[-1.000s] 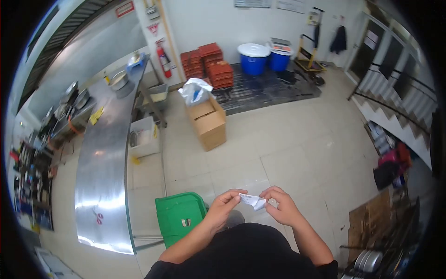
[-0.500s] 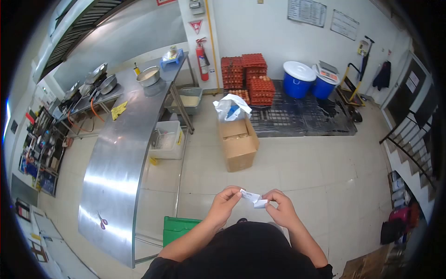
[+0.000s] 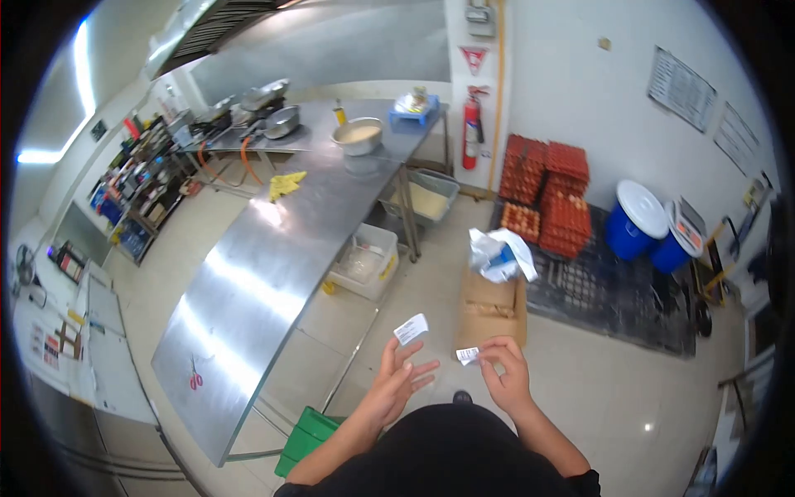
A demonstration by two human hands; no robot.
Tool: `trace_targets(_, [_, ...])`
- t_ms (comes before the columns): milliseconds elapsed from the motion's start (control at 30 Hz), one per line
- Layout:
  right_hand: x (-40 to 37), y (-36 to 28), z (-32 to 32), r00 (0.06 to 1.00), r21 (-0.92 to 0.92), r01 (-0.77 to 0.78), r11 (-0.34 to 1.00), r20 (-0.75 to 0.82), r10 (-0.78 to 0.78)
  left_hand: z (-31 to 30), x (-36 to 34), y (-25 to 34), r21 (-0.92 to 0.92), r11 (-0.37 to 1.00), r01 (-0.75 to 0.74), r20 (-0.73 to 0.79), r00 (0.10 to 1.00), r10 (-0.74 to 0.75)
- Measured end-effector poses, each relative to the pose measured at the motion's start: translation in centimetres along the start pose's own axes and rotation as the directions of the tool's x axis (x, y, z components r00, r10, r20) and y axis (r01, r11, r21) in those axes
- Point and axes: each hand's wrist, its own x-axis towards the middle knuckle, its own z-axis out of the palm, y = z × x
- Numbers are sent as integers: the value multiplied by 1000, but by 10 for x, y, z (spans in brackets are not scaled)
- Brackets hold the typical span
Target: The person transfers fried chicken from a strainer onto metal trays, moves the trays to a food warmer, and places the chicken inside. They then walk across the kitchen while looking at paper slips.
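My left hand [image 3: 387,391] has a small white printed paper slip [image 3: 411,329] at the tips of its thumb and index finger, while its other fingers are spread. Between the thumb and fingers of my right hand [image 3: 507,374] is pinched a second, smaller printed slip [image 3: 468,355]. The two slips are apart, with a gap between the hands. Beyond my right hand stands an open cardboard box [image 3: 490,319], with a white plastic bag [image 3: 503,255] at its far end.
To the left runs a steel table [image 3: 248,290] bearing scissors [image 3: 195,378], a yellow cloth [image 3: 286,185] and a metal bowl [image 3: 358,137]. A green crate [image 3: 306,439] sits beside my left forearm. Stacked red egg trays [image 3: 565,222] and a blue bucket [image 3: 627,234] stand on a black pallet [image 3: 596,319].
My hands have moved apart, and the slips that were together between them are now separate, one with each hand. The view has turned left.
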Motion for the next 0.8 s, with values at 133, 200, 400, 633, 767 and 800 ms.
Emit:
trace_targets(133, [95, 12, 22, 895, -26, 441, 897, 89, -437, -6, 42, 29, -15, 994, -105, -78, 992, 103])
trace_targets(200, [127, 13, 43, 829, 14, 538, 843, 171, -532, -12, 57, 43, -3, 985, -172, -166, 972, 169])
trace_targets(400, [203, 63, 112, 709, -34, 681, 731, 280, -648, -76, 144, 74, 124, 971, -205, -294, 927, 234])
trace_targets(633, [312, 80, 193, 785, -72, 586, 807, 299, -543, -172, 248, 168, 303, 888, -347, -233, 876, 422])
trace_targets(767, [396, 90, 215, 803, -111, 581, 807, 245, -544, -197, 289, 237, 326, 846, -422, -283, 811, 513])
trace_targets(800, [421, 91, 213, 806, -152, 583, 798, 234, -544, -199, 291, 250, 308, 844, -439, -297, 798, 524])
